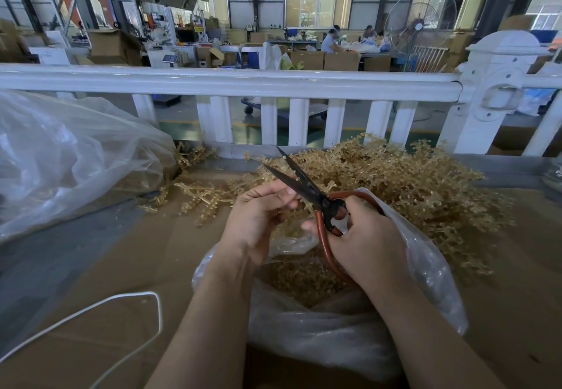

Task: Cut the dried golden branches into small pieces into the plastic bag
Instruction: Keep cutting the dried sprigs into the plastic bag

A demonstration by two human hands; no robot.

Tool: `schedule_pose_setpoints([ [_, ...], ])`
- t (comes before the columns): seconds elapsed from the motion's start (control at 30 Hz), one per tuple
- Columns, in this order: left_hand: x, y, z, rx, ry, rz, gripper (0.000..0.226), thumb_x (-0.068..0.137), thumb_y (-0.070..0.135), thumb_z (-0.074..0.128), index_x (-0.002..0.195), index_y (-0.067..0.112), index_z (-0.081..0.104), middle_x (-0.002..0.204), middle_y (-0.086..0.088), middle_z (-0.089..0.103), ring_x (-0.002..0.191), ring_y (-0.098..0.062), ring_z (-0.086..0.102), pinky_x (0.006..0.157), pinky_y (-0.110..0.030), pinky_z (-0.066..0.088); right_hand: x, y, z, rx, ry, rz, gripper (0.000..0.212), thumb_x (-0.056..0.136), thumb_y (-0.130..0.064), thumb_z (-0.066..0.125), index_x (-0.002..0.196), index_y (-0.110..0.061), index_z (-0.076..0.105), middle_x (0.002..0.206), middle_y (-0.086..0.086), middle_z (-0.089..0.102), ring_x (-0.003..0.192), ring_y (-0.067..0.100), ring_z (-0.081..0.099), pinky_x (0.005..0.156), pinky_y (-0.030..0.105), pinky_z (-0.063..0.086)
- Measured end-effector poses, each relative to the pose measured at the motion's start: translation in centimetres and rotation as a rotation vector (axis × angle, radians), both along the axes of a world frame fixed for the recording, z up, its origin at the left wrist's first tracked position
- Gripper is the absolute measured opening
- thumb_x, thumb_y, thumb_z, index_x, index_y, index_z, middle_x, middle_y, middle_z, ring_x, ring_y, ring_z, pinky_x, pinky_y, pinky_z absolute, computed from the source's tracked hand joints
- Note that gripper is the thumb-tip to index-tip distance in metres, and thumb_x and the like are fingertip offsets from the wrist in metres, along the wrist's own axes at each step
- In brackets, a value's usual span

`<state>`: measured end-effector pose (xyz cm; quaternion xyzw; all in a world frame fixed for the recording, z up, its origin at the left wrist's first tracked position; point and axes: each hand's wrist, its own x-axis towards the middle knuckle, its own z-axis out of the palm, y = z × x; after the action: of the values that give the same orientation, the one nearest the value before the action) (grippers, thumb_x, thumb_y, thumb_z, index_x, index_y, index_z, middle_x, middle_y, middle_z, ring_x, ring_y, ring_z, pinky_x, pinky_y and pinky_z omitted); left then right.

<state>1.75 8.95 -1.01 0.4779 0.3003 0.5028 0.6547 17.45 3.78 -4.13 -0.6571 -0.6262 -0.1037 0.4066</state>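
Observation:
A big pile of dried golden branches (404, 188) lies on the cardboard-covered table, behind my hands. My right hand (365, 242) grips the red handles of black-bladed scissors (299, 183), whose blades stand apart and point up and left. My left hand (258, 221) has its fingers curled around a small golden sprig (293, 226) just below the blades, mostly hidden by the fingers. Both hands hover over the open clear plastic bag (425, 270), which holds several cut golden pieces (301, 276).
A large crumpled clear plastic bag (70, 160) sits at the left. A white cord (127, 300) loops across the cardboard (146, 251) at lower left. A white railing (243, 84) runs behind the table, with a workshop and seated people beyond.

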Motion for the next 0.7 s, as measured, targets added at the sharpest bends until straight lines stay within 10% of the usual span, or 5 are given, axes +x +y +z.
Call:
schedule_pose_setpoints([
  [0.7,-0.37,0.29,-0.18,0.054,0.048,0.061,0.018,0.083,0.003,0.064,0.072,0.016,0.071,0.068,0.000,0.063,0.064,-0.009,0.054,0.067,-0.028,0.037,-0.05,-0.03,0.06,0.029,-0.032,-0.006,0.056,0.072,-0.083,0.049,0.076,-0.027,0.043,0.068,-0.020,0.042,0.057,0.004,0.041,0.047,0.010,0.018],
])
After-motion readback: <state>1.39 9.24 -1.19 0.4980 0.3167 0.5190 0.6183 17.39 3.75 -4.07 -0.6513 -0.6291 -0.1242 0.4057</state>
